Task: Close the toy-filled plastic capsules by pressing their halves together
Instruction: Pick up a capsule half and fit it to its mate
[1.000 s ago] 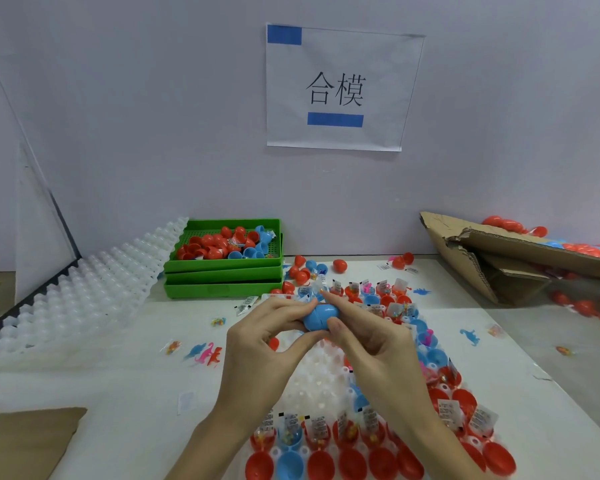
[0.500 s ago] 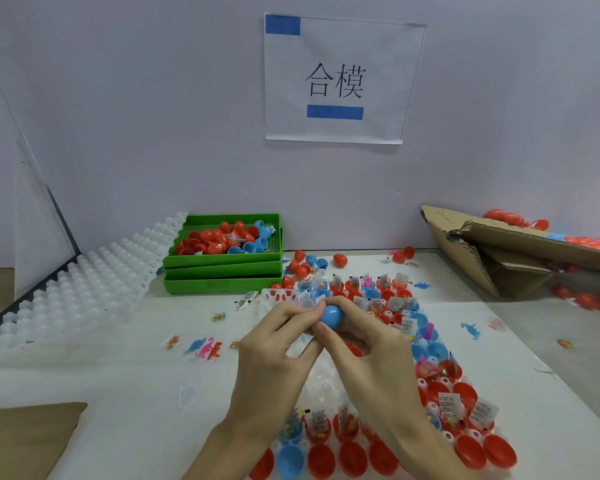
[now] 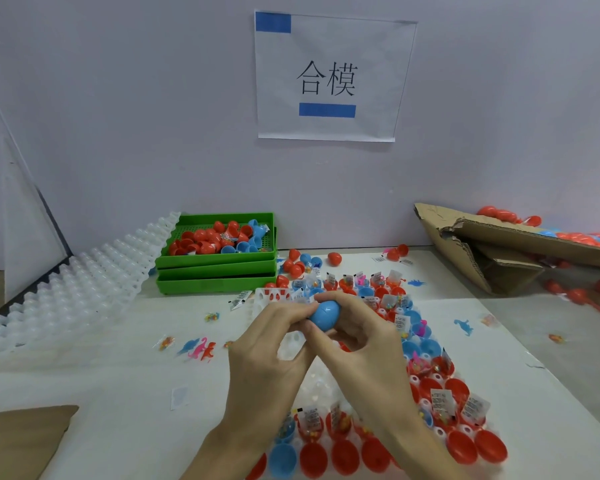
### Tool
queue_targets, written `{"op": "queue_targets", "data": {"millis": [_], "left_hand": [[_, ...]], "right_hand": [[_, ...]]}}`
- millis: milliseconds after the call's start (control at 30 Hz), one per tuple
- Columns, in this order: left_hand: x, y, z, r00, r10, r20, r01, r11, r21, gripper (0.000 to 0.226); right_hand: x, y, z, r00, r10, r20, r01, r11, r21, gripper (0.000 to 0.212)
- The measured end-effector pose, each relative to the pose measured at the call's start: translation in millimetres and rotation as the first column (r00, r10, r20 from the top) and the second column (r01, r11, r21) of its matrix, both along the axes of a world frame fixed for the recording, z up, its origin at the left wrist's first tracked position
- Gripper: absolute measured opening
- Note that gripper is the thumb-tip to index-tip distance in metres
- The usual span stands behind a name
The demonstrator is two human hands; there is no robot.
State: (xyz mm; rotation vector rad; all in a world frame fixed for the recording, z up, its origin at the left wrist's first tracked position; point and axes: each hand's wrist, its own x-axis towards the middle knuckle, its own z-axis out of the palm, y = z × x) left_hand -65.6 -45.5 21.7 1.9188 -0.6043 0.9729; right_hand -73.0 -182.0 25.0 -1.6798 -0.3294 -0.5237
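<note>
Bench (image 3: pixel 94 393): I see a white top running from the near edge to the wall; its left half is mostly bare, with only a few small toys and wrappers scattered on it.
Moulded tray (image 3: pixel 70 296): a long white dimpled tray lies along the bench's left edge, angled toward the far left corner.
Cardboard box (image 3: pixel 492 247): flattened and torn, it sits at the far right corner with red and blue pieces on it.
Green trays (image 3: pixel 219 271): stacked at the far edge, left of centre, the top one heaped with red and blue halves.
Capsule rack (image 3: pixel 437 386): a white holder runs from the middle of the bench to the near edge, right of centre, filled with open red and blue halves, many with packets standing in them.
Cardboard sheet (image 3: pixel 21 441): it lies at the near left corner.
Left hand (image 3: pixel 267 355): I see it raised over the rack, fingertips pinching the blue capsule's left side.
Right hand (image 3: pixel 368 344): it curls round the capsule from the right and beneath.
Blue capsule (image 3: pixel 324 315): held between both hands above the middle of the bench, its two halves meeting at a visible seam.
</note>
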Motion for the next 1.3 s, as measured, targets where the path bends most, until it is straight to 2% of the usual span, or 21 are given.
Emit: {"op": "queue_targets", "data": {"millis": [100,200,433,533,600,667,767,867,933,1033,1100,1300], "left_hand": [[1,0,-5,0.998,0.051,0.023,-0.052,0.997,0.05,0.038],[2,0,-8,0.997,0.06,0.048,-0.063,0.996,0.063,0.04],[1,-3,-11,0.998,0.048,0.049,-0.049,0.999,0.019,0.039],[2,-2,-9,0.998,0.048,0.039,-0.048,0.999,-0.015,0.037],[3,-1,-6,0.997,0.072,0.032,-0.072,0.997,-0.012,0.037],[4,-1,-2,0.996,0.087,0.028,-0.087,0.996,-0.002,0.037],[3,1,3,0.995,-0.021,-0.094,0.021,1.0,-0.011,0.042],[3,7,7,0.951,-0.2,-0.237,0.195,0.98,-0.047,0.044],[6,10,10,0.929,-0.264,-0.26,0.252,0.965,-0.078,0.04],[10,14,12,0.942,-0.238,-0.238,0.226,0.971,-0.077,0.044],[12,17,13,0.955,-0.221,-0.2,0.222,0.975,-0.017,0.05],[10,16,12,0.986,-0.165,-0.017,0.165,0.982,0.086,0.039]], "right_hand": [[0,-1,2,1.0,-0.001,0.008,0.001,1.0,-0.011,0.033],[-2,2,5,0.999,-0.037,0.039,0.04,0.996,-0.076,0.039],[-3,0,5,0.995,-0.062,0.075,0.074,0.983,-0.166,0.044],[-1,-2,4,1.0,-0.003,0.03,0.007,0.993,-0.12,0.035],[3,-4,4,0.989,0.137,-0.055,-0.136,0.991,0.015,0.031],[5,-4,6,0.937,0.33,-0.114,-0.308,0.935,0.177,0.034],[4,-4,10,0.803,0.584,-0.117,-0.489,0.759,0.43,0.032],[4,-7,11,0.654,0.753,-0.071,-0.549,0.537,0.641,0.036],[4,-9,12,0.601,0.798,-0.04,-0.551,0.45,0.703,0.039],[4,-9,15,0.57,0.821,-0.023,-0.546,0.4,0.736,0.042],[3,-9,16,0.541,0.841,-0.013,-0.557,0.37,0.744,0.044],[5,-11,16,0.511,0.86,-0.01,-0.598,0.363,0.714,0.049]]}}
